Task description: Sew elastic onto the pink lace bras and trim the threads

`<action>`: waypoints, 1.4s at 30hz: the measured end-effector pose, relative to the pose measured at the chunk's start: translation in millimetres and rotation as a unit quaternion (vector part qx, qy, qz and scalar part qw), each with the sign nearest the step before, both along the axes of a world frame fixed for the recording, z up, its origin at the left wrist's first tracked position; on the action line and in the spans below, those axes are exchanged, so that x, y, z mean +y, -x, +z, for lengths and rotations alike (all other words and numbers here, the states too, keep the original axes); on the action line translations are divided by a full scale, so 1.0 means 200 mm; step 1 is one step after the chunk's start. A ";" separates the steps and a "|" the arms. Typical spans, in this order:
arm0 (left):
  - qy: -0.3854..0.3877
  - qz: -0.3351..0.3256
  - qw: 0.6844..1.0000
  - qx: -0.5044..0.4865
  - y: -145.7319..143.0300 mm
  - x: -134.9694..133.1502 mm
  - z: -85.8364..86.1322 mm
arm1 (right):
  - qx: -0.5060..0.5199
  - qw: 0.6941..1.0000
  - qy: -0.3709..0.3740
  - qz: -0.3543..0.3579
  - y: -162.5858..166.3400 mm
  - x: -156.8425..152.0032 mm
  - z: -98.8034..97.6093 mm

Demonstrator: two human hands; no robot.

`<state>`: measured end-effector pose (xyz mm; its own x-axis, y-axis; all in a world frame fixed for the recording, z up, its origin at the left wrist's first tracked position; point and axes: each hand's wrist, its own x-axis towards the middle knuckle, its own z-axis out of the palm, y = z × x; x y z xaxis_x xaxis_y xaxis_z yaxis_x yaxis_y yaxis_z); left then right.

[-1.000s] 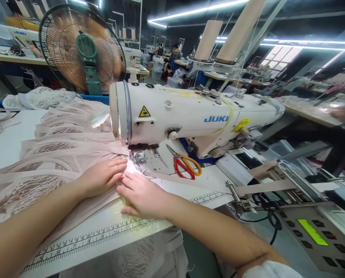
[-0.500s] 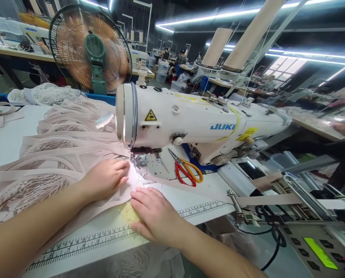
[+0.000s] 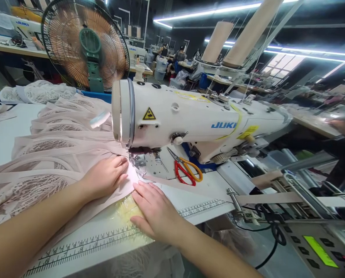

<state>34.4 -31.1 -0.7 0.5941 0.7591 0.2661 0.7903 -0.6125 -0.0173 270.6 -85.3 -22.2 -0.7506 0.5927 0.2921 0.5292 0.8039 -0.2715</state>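
Pale pink lace-trimmed fabric (image 3: 82,166) runs across the table to the needle area of the white sewing machine (image 3: 160,112). My left hand (image 3: 107,177) rests on this fabric just left of the presser foot (image 3: 131,157). Its fingers are bent and pressed together on the cloth. In front of the foot, my right hand (image 3: 155,210) lies flat, fingertips at the fabric's right edge and thumb apart over a yellow taped patch (image 3: 128,210). What lies beneath the right palm is hidden. Scissors (image 3: 186,168) with red and orange handles lie on the machine bed.
A large fan (image 3: 87,46) stands behind the table. White lace pieces (image 3: 41,92) lie at the back left. A printed ruler (image 3: 94,245) follows the front edge. A tape feeder (image 3: 288,193) with a control panel (image 3: 317,251) stands at the right. Thread cones (image 3: 218,40) rise behind the machine.
The view has shifted slightly. The fabric's front edge has drawn back toward the foot, and more of the yellow patch shows. Both hands stay in nearly the same places.
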 end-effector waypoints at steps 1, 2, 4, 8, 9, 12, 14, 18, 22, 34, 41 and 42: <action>0.001 -0.001 1.000 -0.003 0.00 0.00 0.00 | 0.000 1.000 0.001 -0.001 0.00 0.00 0.00; 0.003 -0.003 1.000 -0.005 0.00 -0.01 0.01 | 0.001 1.000 0.002 -0.002 0.00 0.00 0.00; 0.004 -0.007 1.000 -0.010 0.00 -0.01 0.01 | 0.004 1.000 0.003 -0.002 0.00 0.00 0.00; 0.003 -0.017 1.000 -0.021 0.01 0.00 0.00 | 0.013 1.000 0.001 0.006 -0.01 0.00 0.00; 0.002 -0.019 1.000 -0.024 0.01 0.00 0.00 | 0.016 1.000 -0.001 0.009 -0.01 0.00 0.01; 0.001 -0.025 0.999 -0.039 0.01 0.01 0.00 | 0.019 1.000 -0.004 0.014 -0.01 0.00 0.01; 0.000 -0.029 0.998 -0.050 0.02 0.00 0.00 | 0.018 1.000 -0.004 0.016 -0.01 0.00 0.01; -0.004 -0.031 0.998 -0.046 0.01 0.00 0.01 | 0.031 0.999 -0.005 0.017 -0.01 0.00 0.01; -0.009 -0.028 0.999 -0.020 0.01 0.00 0.01 | 0.047 0.999 -0.019 0.014 -0.01 0.00 0.01; -0.004 -0.014 1.000 -0.022 0.00 0.02 0.01 | 0.040 0.999 -0.014 0.007 -0.01 0.01 0.01; -0.021 -0.024 0.999 0.000 0.01 0.06 0.03 | 0.016 1.000 0.005 0.000 0.00 0.02 0.02; -0.024 -0.027 0.999 0.002 0.02 0.07 0.03 | 0.013 1.000 0.004 -0.001 0.00 0.02 0.02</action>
